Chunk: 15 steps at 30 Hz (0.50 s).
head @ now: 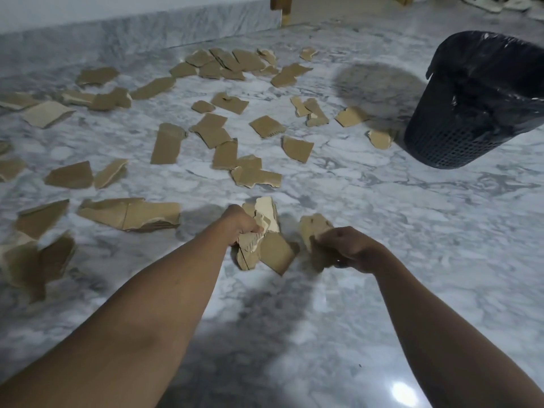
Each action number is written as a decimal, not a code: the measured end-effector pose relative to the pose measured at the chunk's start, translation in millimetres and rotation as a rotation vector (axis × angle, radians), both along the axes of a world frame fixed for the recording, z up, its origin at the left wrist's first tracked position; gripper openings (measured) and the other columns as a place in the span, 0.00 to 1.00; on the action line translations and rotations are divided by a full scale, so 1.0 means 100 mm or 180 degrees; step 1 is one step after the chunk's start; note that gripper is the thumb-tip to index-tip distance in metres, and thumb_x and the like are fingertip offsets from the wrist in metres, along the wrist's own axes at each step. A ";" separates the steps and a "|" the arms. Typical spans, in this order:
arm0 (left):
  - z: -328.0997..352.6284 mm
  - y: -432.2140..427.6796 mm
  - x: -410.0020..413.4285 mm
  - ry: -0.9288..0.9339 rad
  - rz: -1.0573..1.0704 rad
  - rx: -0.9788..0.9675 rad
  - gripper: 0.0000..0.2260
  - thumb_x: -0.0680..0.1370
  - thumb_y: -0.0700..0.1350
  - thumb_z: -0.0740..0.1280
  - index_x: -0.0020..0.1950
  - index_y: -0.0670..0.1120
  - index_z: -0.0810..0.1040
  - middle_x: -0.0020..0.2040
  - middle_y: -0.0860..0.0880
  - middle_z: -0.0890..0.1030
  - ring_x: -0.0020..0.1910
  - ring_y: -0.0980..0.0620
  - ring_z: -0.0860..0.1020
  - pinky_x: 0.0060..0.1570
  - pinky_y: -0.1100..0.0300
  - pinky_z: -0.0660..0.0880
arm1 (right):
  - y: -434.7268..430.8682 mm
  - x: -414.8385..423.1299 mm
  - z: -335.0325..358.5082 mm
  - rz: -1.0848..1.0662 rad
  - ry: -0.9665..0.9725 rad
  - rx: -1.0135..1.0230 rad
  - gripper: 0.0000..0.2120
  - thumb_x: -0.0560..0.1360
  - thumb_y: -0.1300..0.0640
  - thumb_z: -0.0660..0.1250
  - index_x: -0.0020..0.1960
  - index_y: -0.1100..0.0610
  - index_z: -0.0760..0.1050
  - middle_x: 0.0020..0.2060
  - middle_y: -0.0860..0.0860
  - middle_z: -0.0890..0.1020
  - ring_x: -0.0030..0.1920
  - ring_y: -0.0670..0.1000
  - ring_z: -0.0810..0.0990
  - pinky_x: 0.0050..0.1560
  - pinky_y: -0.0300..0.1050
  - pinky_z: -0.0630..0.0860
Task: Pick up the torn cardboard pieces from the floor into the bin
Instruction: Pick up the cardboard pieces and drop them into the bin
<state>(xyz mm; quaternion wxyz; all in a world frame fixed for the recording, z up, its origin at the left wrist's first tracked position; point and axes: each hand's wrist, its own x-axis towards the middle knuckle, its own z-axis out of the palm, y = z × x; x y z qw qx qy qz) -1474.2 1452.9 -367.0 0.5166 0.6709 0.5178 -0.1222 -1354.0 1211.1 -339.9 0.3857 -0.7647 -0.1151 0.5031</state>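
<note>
A grey-white marble floor (382,231) fills nearly the whole frame, with a matching skirting band running along the upper left. Torn cardboard pieces (167,147) lie scattered over the left and centre of the floor, from the far cluster near the top centre down to the left edge, where several are cut off by the frame and smeared by blur. At the upper right stands a black mesh bin (468,113) lined with a dark bag; its right side is cut off by the frame edge and its inside is too dark to read. A wooden furniture leg (282,10) shows at the top centre, only partly in frame.

Both bare forearms reach in from the bottom corners and meet near the centre. The left hand (240,222) is closed in a fist around a bunch of cardboard scraps (265,240), which stick out above and below the fingers. The right hand (347,248), knuckles up and wrist bent, is curled around another cardboard piece (313,228); its fingertips are hidden beneath the hand. Whether either bundle touches the floor cannot be told.
</note>
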 end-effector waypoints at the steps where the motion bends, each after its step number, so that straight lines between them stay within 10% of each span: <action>1: 0.01 0.00 0.00 -0.0029 0.0027 -0.0022 0.29 0.64 0.39 0.82 0.60 0.35 0.73 0.56 0.39 0.80 0.53 0.41 0.81 0.53 0.45 0.80 | 0.00 -0.04 0.02 0.0428 -0.0031 -0.0062 0.11 0.78 0.53 0.70 0.45 0.61 0.83 0.39 0.60 0.85 0.35 0.54 0.81 0.33 0.42 0.71; 8: 0.05 -0.08 -0.12 -0.0134 0.0291 -0.0176 0.29 0.68 0.41 0.79 0.65 0.39 0.71 0.61 0.42 0.77 0.60 0.41 0.77 0.57 0.44 0.77 | 0.44 -0.83 -0.15 0.2841 -0.1922 -0.0575 0.03 0.73 0.57 0.72 0.43 0.56 0.81 0.38 0.51 0.81 0.39 0.52 0.79 0.30 0.38 0.68; 15: 0.02 -0.09 -0.14 -0.0182 0.0387 -0.0147 0.18 0.70 0.41 0.78 0.54 0.40 0.74 0.51 0.42 0.81 0.46 0.45 0.81 0.49 0.50 0.79 | 0.51 -0.92 -0.23 0.3112 -0.2454 -0.0580 0.07 0.73 0.61 0.68 0.50 0.59 0.81 0.44 0.54 0.83 0.44 0.56 0.81 0.40 0.48 0.80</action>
